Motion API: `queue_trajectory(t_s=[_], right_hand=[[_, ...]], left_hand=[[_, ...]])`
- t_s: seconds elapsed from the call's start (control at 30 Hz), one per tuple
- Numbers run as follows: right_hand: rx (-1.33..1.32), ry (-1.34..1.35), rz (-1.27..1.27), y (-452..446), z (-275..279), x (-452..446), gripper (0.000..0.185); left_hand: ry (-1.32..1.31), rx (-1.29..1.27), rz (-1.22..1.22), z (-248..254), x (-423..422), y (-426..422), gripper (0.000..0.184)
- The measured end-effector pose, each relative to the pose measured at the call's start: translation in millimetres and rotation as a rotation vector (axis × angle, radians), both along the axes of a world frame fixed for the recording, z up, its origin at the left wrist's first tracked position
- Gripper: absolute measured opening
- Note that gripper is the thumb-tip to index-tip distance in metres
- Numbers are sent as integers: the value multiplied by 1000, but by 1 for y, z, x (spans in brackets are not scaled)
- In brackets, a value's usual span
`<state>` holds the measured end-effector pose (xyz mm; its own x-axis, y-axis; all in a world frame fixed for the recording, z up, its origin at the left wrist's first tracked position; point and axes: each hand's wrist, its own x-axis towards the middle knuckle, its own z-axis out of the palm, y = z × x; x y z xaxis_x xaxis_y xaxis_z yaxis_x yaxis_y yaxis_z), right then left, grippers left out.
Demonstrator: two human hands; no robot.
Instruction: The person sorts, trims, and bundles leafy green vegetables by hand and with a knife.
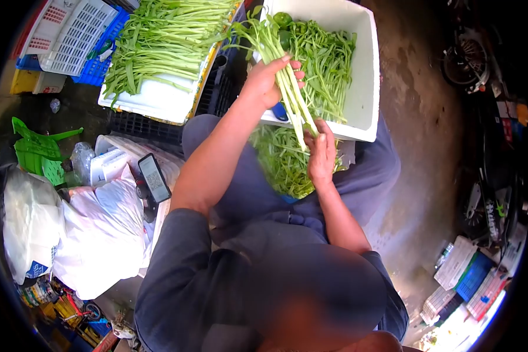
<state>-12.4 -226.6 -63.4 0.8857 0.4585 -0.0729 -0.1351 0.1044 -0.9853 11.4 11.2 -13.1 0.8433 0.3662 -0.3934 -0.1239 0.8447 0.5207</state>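
Note:
My left hand (268, 81) is closed around a bunch of water spinach (287, 88), leaves toward the far side and pale stem ends toward me. At those stem ends, my right hand (322, 157) has its fingers curled against the stalks. Beneath the bunch stands a white foam box (364, 76) holding more water spinach (328, 64) and a green pepper (283, 20). A blue object (280, 111), partly hidden, lies at the box's near left corner. Loose greens (284, 164) are heaped between my legs, below the right hand.
At the far left, long-stemmed greens (170, 35) lie on a white foam lid (152, 97) above a black crate (144, 126). A phone (154, 178) leans by white bags (102, 234). Stacked baskets (79, 35) stand farther left; a motorcycle (481, 205) is at the right.

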Motion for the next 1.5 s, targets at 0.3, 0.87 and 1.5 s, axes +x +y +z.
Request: queue_trajectory(t_s=[0.3,0.87,1.5], right_hand=[[30,148,104,8,-11,-2,35],[-411,-109,219,3,83,24,20],[-586,-289,234,12,36,19,16]], left_hand=[[-29,-23,-34,8,-1,-8,26],[-90,178,-54,7,1,-16,35],[-40,233,51,4,1,-12,29]])
